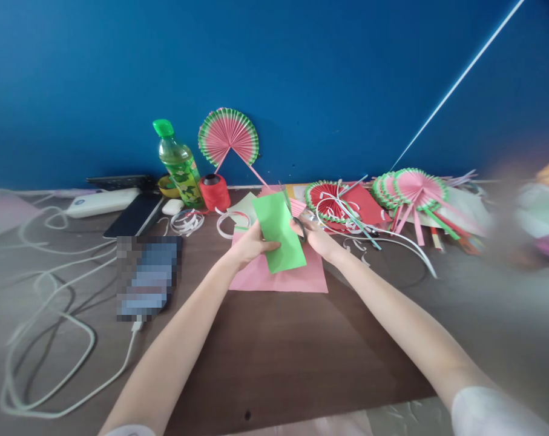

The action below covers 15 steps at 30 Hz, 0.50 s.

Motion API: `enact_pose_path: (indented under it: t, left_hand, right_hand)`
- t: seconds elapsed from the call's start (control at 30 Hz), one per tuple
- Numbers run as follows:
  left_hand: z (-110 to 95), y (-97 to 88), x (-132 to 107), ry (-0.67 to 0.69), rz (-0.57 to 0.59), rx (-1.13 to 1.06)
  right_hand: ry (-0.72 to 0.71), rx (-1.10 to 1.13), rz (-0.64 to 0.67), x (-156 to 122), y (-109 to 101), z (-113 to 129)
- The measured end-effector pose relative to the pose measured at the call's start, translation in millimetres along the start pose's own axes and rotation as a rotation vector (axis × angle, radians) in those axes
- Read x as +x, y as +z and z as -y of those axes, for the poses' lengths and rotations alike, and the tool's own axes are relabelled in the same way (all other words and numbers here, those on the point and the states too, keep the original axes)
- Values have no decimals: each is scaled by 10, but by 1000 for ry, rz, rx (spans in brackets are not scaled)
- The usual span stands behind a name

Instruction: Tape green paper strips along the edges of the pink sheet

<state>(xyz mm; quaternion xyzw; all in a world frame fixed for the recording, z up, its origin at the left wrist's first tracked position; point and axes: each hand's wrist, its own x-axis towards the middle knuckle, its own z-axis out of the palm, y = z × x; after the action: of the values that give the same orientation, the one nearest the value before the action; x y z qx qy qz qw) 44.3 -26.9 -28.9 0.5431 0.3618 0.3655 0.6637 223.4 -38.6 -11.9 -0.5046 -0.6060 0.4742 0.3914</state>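
My left hand (252, 247) is closed on the left edge of a green sheet of paper (281, 242), thumb on its face. The sheet is held tilted above a pink sheet (301, 281) that lies on the table. In my right hand (317, 237) is a pair of scissors (287, 197), gripped by the handles at the green sheet's right edge. One blade points up and away past the sheet's upper corner; whether the blades touch the paper I cannot tell.
Behind stand a green-capped bottle (178, 163), a red thread spool (215, 192) and a pleated pink-green fan (229, 136) against the blue wall (301, 72). More fans (419, 188) and white strips (347, 212) lie right. Left are a phone (151, 275) and a looped white cable (90, 339).
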Motion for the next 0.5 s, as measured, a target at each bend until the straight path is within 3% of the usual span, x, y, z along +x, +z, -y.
enact_pose_path:
  t: [0.37,0.5]
  left_hand:
    - [-29,8,-14,-44,-9,-19]
    - [-89,-11,-29,-90,-69,-36]
  right_hand:
    - [36,39,-22,35,17,-70]
    - [13,27,-2,30,-34,-17]
